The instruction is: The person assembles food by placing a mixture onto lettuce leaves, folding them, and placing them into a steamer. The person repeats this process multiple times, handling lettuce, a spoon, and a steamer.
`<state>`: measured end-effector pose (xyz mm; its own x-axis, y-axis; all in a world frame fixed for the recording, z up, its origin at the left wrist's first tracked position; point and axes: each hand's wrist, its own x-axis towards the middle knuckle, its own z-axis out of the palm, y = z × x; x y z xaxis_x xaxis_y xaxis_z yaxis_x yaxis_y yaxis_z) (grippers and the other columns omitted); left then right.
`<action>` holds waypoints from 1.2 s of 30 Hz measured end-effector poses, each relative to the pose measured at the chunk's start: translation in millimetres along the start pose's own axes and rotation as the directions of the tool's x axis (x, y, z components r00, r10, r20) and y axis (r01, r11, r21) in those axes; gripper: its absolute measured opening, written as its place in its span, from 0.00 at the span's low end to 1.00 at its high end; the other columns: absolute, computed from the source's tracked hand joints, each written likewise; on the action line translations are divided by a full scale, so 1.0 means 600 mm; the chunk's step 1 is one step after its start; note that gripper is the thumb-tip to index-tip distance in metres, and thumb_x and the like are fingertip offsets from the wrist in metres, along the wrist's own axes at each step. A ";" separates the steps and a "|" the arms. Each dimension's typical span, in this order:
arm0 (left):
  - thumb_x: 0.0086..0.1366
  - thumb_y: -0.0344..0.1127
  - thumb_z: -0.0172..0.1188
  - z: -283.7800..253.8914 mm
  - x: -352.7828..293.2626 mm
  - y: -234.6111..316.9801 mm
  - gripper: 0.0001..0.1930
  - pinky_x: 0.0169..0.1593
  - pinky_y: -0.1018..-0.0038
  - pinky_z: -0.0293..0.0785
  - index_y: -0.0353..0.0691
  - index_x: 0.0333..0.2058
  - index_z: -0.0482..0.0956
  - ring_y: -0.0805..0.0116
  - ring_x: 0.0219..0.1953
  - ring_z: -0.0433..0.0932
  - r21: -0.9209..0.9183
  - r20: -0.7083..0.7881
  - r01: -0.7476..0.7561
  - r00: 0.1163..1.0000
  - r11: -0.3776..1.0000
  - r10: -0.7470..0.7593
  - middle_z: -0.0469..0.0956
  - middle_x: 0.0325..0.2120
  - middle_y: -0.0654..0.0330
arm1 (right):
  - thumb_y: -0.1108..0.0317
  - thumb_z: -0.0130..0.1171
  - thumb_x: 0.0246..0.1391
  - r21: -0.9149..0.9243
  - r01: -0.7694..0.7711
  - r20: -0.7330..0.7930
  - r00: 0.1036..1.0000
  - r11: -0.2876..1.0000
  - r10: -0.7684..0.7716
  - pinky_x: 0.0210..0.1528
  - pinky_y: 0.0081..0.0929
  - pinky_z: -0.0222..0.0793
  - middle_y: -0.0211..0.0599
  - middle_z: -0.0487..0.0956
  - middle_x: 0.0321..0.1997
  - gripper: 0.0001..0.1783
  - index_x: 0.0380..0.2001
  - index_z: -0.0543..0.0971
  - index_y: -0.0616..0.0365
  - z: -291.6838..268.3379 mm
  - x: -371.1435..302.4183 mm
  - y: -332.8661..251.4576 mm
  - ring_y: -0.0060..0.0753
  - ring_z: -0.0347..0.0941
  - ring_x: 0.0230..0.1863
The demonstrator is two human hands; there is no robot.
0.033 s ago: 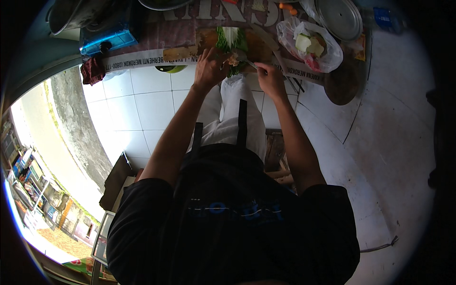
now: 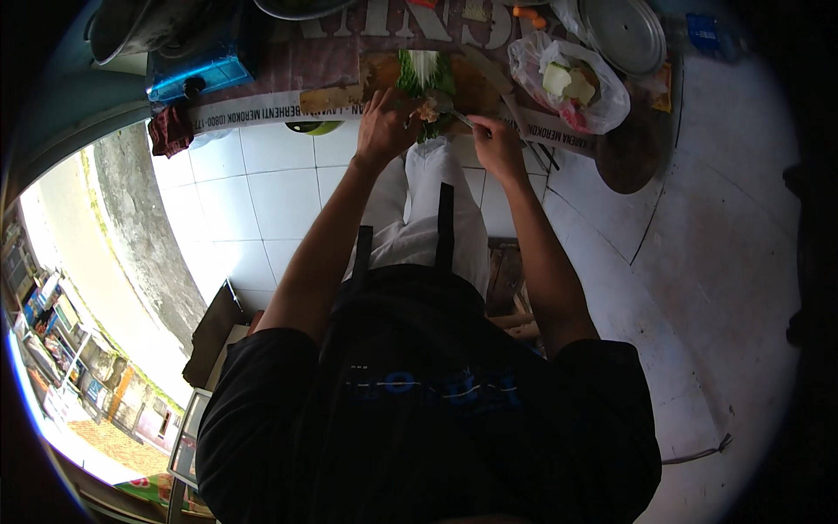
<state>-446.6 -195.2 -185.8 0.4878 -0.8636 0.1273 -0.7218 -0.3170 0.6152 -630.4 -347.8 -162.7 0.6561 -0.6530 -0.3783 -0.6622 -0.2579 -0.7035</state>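
Note:
My left hand [image 2: 387,127] is bent over the near edge of a brown board [image 2: 380,65], its thumb side beside a clump of orange-brown food [image 2: 429,111]. Its fingers are curled, and what they grip is hidden. From the right, my right hand [image 2: 499,144] holds a metal spoon [image 2: 461,115] by its handle, the head of it against the food. Just beyond both hands lies a bundle of green leaf with white strips down its middle [image 2: 425,63]. More green pokes out below the food, over the board's near edge.
On the right are a clear plastic bag [image 2: 615,109] with pale green pieces, a round metal lid [image 2: 624,35] and a dark round stool [image 2: 627,155]. A blue stove [image 2: 196,79] with a pot [image 2: 131,31] stands at left. A dark red cloth [image 2: 170,131] hangs over the table edge.

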 end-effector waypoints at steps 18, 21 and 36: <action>0.55 0.34 0.68 0.003 0.029 0.002 0.15 0.52 0.59 0.77 0.50 0.43 0.89 0.53 0.47 0.76 -0.071 0.016 -0.031 0.999 0.997 0.032 0.78 0.42 0.58 | 0.67 0.56 0.63 0.029 0.079 -0.026 0.997 0.996 -0.078 0.49 0.39 0.78 0.52 0.86 0.41 0.14 0.45 0.87 0.59 -0.005 0.020 0.003 0.53 0.84 0.44; 0.55 0.34 0.67 -0.001 0.025 -0.002 0.14 0.51 0.59 0.77 0.49 0.42 0.89 0.53 0.46 0.77 -0.045 -0.003 -0.036 0.999 0.998 0.036 0.78 0.42 0.58 | 0.66 0.56 0.65 0.102 -0.011 0.014 1.000 0.995 0.009 0.48 0.37 0.77 0.50 0.87 0.41 0.14 0.46 0.87 0.59 -0.011 0.018 0.009 0.49 0.85 0.43; 0.49 0.34 0.79 0.019 0.042 -0.006 0.16 0.50 0.58 0.76 0.39 0.37 0.87 0.53 0.45 0.78 -0.216 0.007 0.147 0.989 0.965 -0.149 0.78 0.37 0.55 | 0.63 0.55 0.67 0.046 0.009 0.061 0.998 0.999 -0.012 0.44 0.36 0.76 0.49 0.86 0.38 0.15 0.48 0.87 0.56 -0.027 0.014 -0.001 0.45 0.84 0.40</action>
<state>-437.6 -220.3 -193.5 0.5865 -0.8094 0.0284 -0.5188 -0.3486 0.7806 -630.0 -364.6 -155.6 0.6852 -0.6048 -0.4060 -0.6388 -0.2311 -0.7339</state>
